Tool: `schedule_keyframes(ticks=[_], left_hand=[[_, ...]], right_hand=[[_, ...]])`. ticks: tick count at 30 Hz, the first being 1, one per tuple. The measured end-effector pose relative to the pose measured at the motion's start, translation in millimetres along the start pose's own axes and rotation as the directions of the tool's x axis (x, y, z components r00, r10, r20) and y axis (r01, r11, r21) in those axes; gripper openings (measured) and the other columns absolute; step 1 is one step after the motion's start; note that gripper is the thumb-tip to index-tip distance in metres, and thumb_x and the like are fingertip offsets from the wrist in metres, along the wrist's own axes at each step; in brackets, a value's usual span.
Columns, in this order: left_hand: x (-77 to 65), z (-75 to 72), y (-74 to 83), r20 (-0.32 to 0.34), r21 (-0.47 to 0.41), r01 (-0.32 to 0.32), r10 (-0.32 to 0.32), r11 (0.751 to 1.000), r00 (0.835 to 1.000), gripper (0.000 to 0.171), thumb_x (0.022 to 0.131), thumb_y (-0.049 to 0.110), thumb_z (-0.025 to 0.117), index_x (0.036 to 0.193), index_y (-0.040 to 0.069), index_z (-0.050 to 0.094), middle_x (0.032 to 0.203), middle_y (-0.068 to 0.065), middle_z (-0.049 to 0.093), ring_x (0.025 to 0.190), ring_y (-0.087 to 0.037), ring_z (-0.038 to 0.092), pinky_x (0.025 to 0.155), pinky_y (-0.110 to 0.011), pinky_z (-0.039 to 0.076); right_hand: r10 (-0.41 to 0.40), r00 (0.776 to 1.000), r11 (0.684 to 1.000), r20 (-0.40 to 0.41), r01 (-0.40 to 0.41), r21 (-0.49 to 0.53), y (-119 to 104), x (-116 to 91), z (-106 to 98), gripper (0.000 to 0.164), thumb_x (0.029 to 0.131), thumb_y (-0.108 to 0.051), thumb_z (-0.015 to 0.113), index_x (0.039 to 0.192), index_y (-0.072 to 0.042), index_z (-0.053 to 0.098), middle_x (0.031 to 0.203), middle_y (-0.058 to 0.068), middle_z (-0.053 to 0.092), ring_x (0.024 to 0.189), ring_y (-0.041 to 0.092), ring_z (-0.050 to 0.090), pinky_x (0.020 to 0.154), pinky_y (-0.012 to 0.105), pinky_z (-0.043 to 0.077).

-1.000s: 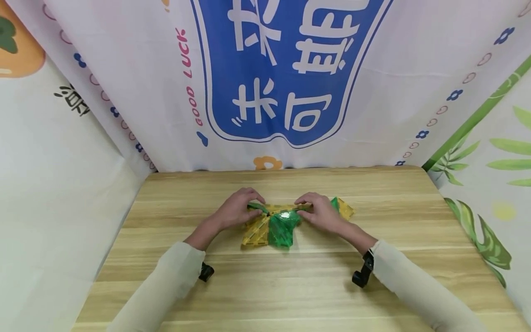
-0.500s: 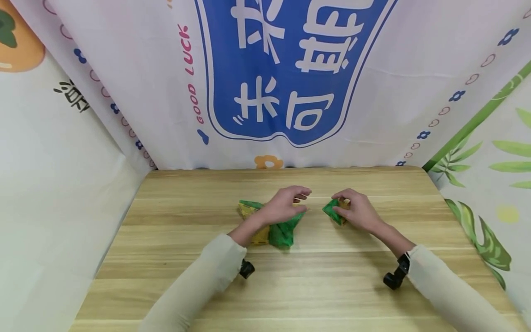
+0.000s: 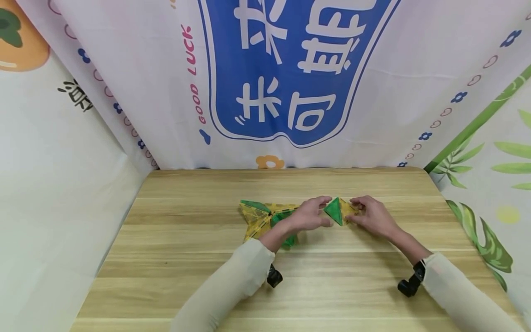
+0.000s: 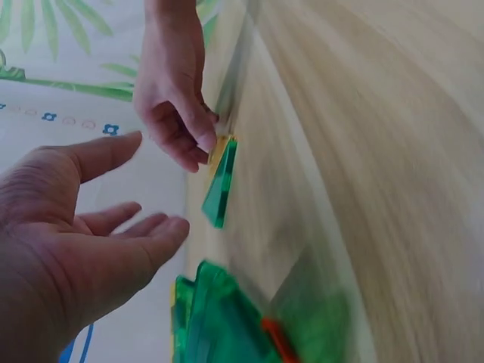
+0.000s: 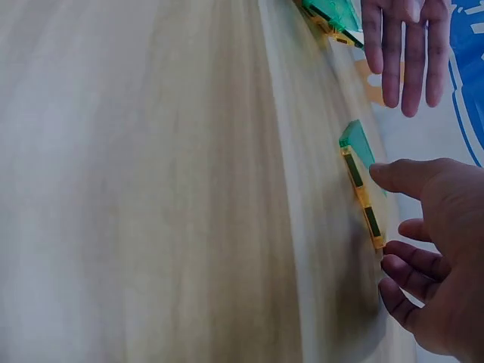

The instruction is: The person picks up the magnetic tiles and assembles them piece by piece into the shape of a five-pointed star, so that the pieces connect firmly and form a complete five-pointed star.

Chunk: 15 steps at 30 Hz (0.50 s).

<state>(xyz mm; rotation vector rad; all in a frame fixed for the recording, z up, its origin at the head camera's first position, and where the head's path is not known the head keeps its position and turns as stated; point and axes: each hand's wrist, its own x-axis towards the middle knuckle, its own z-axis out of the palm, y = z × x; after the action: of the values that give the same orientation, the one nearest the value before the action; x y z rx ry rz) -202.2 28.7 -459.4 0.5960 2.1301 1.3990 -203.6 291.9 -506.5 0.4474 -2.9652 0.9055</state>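
Observation:
A green triangular magnetic tile (image 3: 333, 211) and a yellow triangular magnetic tile (image 3: 345, 212) lie edge to edge on the table. My right hand (image 3: 375, 219) pinches the yellow one between thumb and fingers from its right side. To the left of the green tile hovers my left hand (image 3: 306, 216), fingers extended and apart from it, as the left wrist view also shows. Behind and below that hand stands a larger build of yellow and green magnetic tiles (image 3: 255, 214). The left hand and forearm hide part of this build in the head view.
The wooden table (image 3: 186, 267) ends at a printed cloth backdrop (image 3: 178, 147). White cloth panels with prints flank it on the left and right. Each wrist wears a black camera mount (image 3: 410, 283).
Both hands have left the larger build and moved right. My right hand has gone to the small tile pair. The left hand has followed to its near side, and the build stays in place.

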Motion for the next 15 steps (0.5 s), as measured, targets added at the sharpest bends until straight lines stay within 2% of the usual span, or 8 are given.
schedule_keyframes(ticks=[7, 11, 15], left_hand=[[6.8, 8.8, -3.3, -0.009, -0.126, 0.117, -0.119, 0.985, 0.993, 0.080, 0.100, 0.002, 0.070, 0.168, 0.006, 0.027, 0.174, -0.005, 0.027, 0.160, -0.027, 0.027, 0.127, -0.044, 0.031], [9.0, 10.4, -4.7, -0.009, -0.158, 0.162, -0.165, 0.974, 0.986, 0.081, 0.099, 0.000, 0.070, 0.168, 0.007, 0.028, 0.174, -0.005, 0.028, 0.160, -0.027, 0.026, 0.128, -0.045, 0.029], [11.2, 11.2, -5.6, -0.013, -0.165, 0.179, -0.184, 0.970, 0.983, 0.080, 0.098, 0.000, 0.071, 0.167, 0.009, 0.031, 0.173, -0.008, 0.031, 0.160, -0.027, 0.027, 0.127, -0.047, 0.031]], right_hand=[[0.002, 1.000, 1.000, -0.016, -0.002, 0.018, 4.0, -4.3, 8.4, 0.065, 0.087, -0.028, 0.090, 0.134, 0.008, 0.065, 0.124, 0.026, 0.068, 0.110, 0.040, 0.067, 0.094, 0.058, 0.056], [0.003, 1.000, 0.999, -0.030, -0.002, 0.032, 1.8, -5.9, 11.7, 0.064, 0.086, -0.025, 0.090, 0.134, 0.008, 0.065, 0.125, 0.026, 0.068, 0.111, 0.040, 0.067, 0.093, 0.058, 0.056], [0.010, 0.999, 0.999, -0.033, -0.008, 0.048, -0.9, -6.8, 12.0, 0.062, 0.086, -0.023, 0.091, 0.134, 0.008, 0.065, 0.126, 0.027, 0.067, 0.112, 0.041, 0.066, 0.094, 0.058, 0.056]])
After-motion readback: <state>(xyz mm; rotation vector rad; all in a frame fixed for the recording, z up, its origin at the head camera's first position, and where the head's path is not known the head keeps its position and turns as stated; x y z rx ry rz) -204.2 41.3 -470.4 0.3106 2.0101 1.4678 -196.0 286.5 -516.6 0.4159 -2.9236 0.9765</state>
